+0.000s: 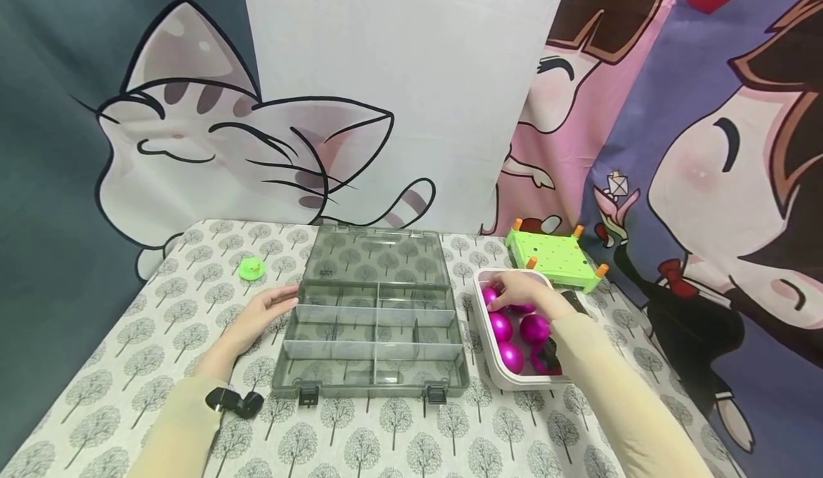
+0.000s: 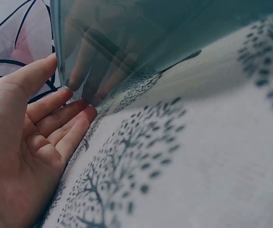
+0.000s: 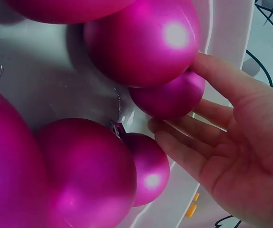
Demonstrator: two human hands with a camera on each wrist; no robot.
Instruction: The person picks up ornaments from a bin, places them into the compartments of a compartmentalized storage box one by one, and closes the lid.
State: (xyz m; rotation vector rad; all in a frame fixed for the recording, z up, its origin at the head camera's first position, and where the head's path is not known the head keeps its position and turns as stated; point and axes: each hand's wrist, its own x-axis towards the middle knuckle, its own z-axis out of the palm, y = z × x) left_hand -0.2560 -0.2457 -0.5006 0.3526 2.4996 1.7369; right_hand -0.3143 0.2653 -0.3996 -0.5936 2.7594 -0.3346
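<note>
A clear grey compartment box (image 1: 341,392) lies with its lid (image 1: 379,256) laid back. At its left side, my left hand (image 1: 257,317) touches the wall with extended fingers (image 2: 53,105). To the right stands a white tub (image 1: 486,335) holding several shiny magenta baubles (image 1: 511,358). My right hand (image 1: 524,294) reaches into the tub's far end. In the right wrist view its thumb and fingers lie around a small magenta bauble (image 3: 170,97). A larger bauble (image 3: 143,42) partly covers that one. Another small bauble (image 3: 148,168) sits close to the fingertips.
Left of the lid is a small green duck (image 1: 251,269). Behind the tub stands a light green perforated toy (image 1: 556,256) with orange pegs. A tree-print cloth (image 1: 395,421) covers the table, and a cartoon backdrop (image 1: 411,71) hangs behind it.
</note>
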